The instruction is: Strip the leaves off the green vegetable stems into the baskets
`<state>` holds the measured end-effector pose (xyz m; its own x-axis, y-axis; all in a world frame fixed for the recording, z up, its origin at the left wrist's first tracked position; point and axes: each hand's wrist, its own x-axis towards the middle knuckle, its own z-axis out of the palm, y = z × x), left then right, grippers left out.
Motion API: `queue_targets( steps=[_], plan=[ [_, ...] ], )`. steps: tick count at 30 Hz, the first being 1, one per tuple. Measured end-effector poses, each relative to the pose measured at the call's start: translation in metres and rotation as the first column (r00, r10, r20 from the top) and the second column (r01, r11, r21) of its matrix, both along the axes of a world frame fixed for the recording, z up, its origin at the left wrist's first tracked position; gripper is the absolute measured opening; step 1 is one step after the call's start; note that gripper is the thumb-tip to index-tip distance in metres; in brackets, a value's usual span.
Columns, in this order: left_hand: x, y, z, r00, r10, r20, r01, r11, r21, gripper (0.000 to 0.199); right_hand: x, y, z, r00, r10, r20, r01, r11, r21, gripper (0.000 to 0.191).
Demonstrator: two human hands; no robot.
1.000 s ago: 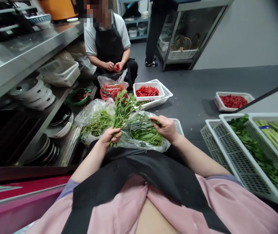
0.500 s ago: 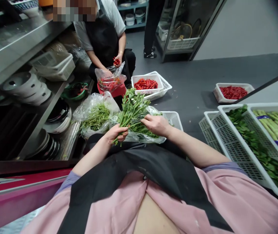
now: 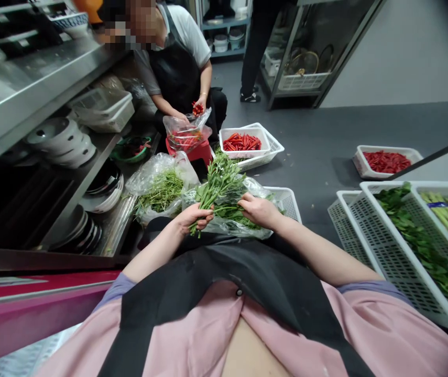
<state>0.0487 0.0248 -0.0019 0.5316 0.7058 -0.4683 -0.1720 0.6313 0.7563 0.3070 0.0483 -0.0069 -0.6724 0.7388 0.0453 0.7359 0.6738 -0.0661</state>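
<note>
A bunch of leafy greens (image 3: 220,180) with thin stems is gripped in my left hand (image 3: 194,218), its leaves pointing away from me and the cut ends poking out below the fist. My right hand (image 3: 262,210) is closed in a pinch to the right of the bunch, at a stem that runs across toward my left hand; the fingertips partly hide it. Below both hands lies a clear plastic bag (image 3: 233,228) with more greens in it. To the left, another clear bag (image 3: 145,178) holds a heap of thin green stems (image 3: 163,189).
Opposite me a co-worker (image 3: 178,65) holds red chilies (image 3: 197,109) over a plastic bag. White baskets hold red chilies (image 3: 242,142). At right, stacked white crates (image 3: 389,230) contain leafy and bundled vegetables. Steel shelving (image 3: 51,94) with bowls lines the left. Another person's legs (image 3: 255,52) stand behind.
The view has tilted, so the surroundings sit lower and farther right. My left hand keeps its grip on the bunch, and my right hand stays pinched beside it, slightly farther from it.
</note>
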Motion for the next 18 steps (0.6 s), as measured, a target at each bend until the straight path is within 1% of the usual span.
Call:
queue_targets(
  steps=[3, 7, 10, 14, 16, 18],
  plan=[
    [-0.002, 0.001, -0.003, 1.000, 0.017, 0.007, -0.017, 1.000, 0.003, 0.037, 0.003, 0.001, -0.005, 0.999, -0.040, -0.017, 0.039, 0.999, -0.013, 0.028],
    [-0.004, 0.001, -0.006, 1.000, 0.026, 0.014, -0.026, 1.000, -0.016, 0.033, 0.007, -0.001, -0.011, 1.000, 0.011, -0.011, -0.011, 0.998, -0.059, 0.027],
    [0.000, -0.001, -0.006, 1.000, -0.003, 0.021, 0.004, 0.999, -0.034, 0.032, 0.006, -0.006, -0.017, 1.000, 0.022, -0.007, -0.022, 0.996, -0.084, 0.024],
    [0.005, -0.002, -0.008, 0.999, -0.045, 0.029, 0.046, 0.998, -0.034, 0.029, 0.005, -0.011, -0.027, 0.994, 0.040, -0.098, -0.052, 0.992, -0.117, 0.022],
    [0.004, -0.002, -0.010, 0.999, -0.037, 0.032, 0.038, 0.999, -0.033, 0.029, 0.008, -0.011, -0.031, 0.988, 0.045, -0.150, -0.063, 0.991, -0.117, 0.021],
    [0.002, -0.001, -0.012, 0.999, -0.030, 0.023, 0.030, 0.999, -0.026, 0.030, 0.013, -0.009, -0.033, 0.981, 0.020, -0.195, -0.040, 0.994, -0.099, 0.020]
  ],
)
